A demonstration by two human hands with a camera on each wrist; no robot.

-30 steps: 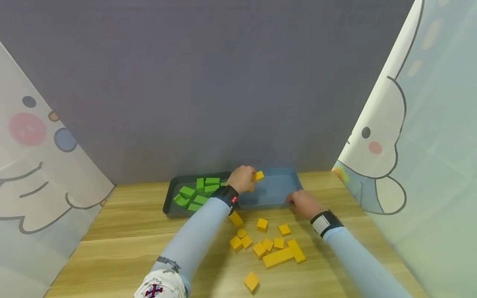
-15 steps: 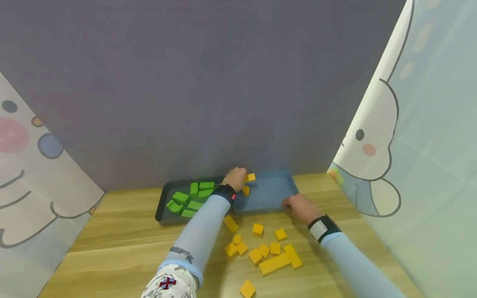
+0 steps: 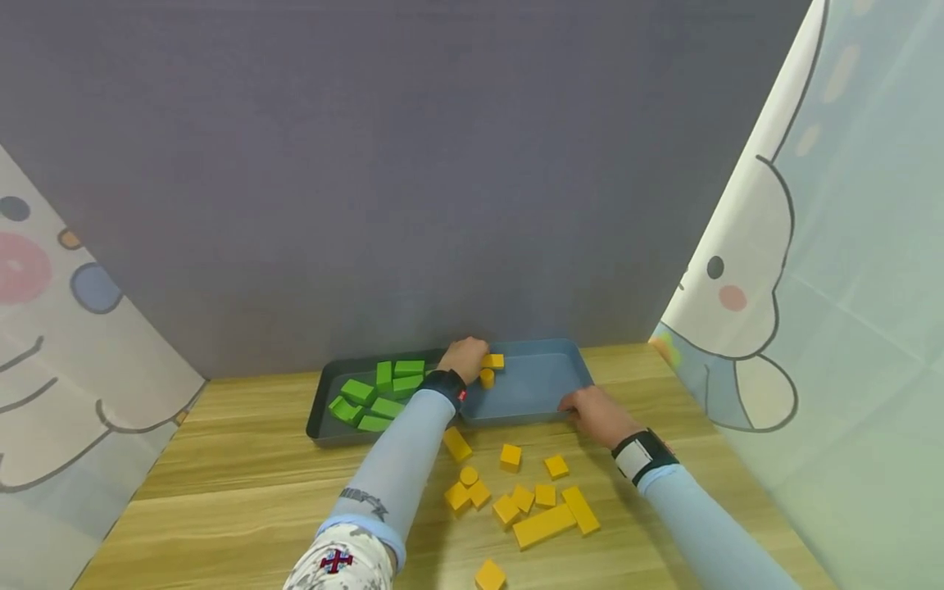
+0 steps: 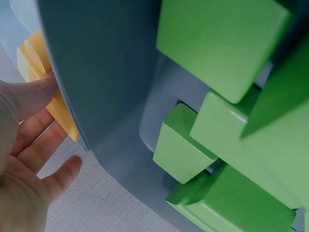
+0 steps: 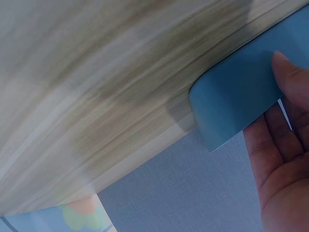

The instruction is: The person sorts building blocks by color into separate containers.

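Observation:
In the head view my left hand (image 3: 465, 359) is over the left rear of the blue tray (image 3: 534, 383). Its thumb and fingers pinch a yellow block (image 3: 494, 361), low inside that tray. A short yellow cylinder (image 3: 487, 378) stands just in front of the block; both also show past the tray wall in the left wrist view. At the tray's front right corner, my right hand (image 3: 601, 414) grips the rim, thumb (image 5: 289, 77) on the outer wall and fingers (image 5: 265, 145) over the inside.
Left of the blue tray stands a dark tray (image 3: 319, 410) holding several green blocks (image 3: 359, 392), partly behind the left forearm. Several yellow blocks lie on the wooden table (image 3: 243, 483), among them a long bar (image 3: 544, 526) and a disc-topped piece (image 3: 469, 475). A grey wall rises behind.
My left hand has moved slightly left, then lowered the yellow block into the blue tray, uncovering the cylinder. My right hand keeps its hold on the rim. The head view has shifted a little.

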